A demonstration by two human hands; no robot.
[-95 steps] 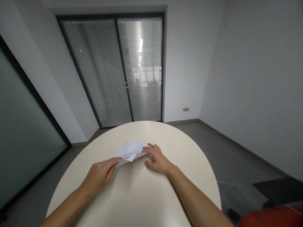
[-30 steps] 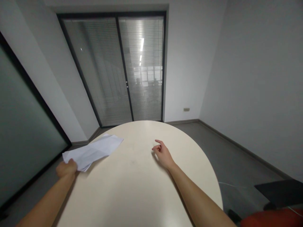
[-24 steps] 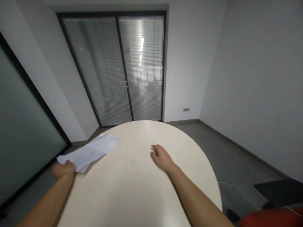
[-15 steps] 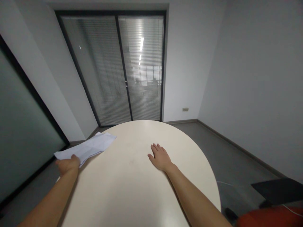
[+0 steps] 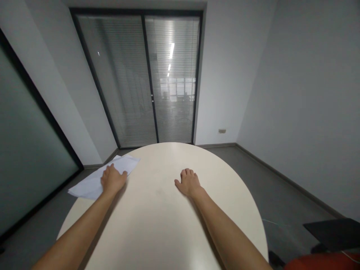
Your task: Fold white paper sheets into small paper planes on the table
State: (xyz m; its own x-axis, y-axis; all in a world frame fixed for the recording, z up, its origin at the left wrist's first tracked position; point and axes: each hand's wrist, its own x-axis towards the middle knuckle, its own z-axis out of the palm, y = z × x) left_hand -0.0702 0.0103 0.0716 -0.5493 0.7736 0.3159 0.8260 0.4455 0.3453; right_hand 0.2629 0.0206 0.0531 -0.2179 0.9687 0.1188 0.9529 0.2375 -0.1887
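White sheets of paper [image 5: 87, 185] lie at the left edge of the round cream table [image 5: 157, 225], partly sticking out past its rim. Over the right part of these sheets is my left hand [image 5: 113, 180], open, palm down, with its thumb apart from the fingers. Whether it presses on the paper or hovers just above I cannot tell. My right hand [image 5: 189, 182] rests on the tabletop right of the middle, palm down, fingers apart and holding nothing.
A glass door with blinds [image 5: 135, 82] stands beyond the table. At the lower right are a dark flat panel [image 5: 334, 232] and something red [image 5: 323, 262] beside the table. A socket [image 5: 222, 131] sits low on the back wall.
My left hand has let go of the paper's near edge and moved right, over the sheets. The paper now lies flatter on the table. My right hand stays nearly in place.
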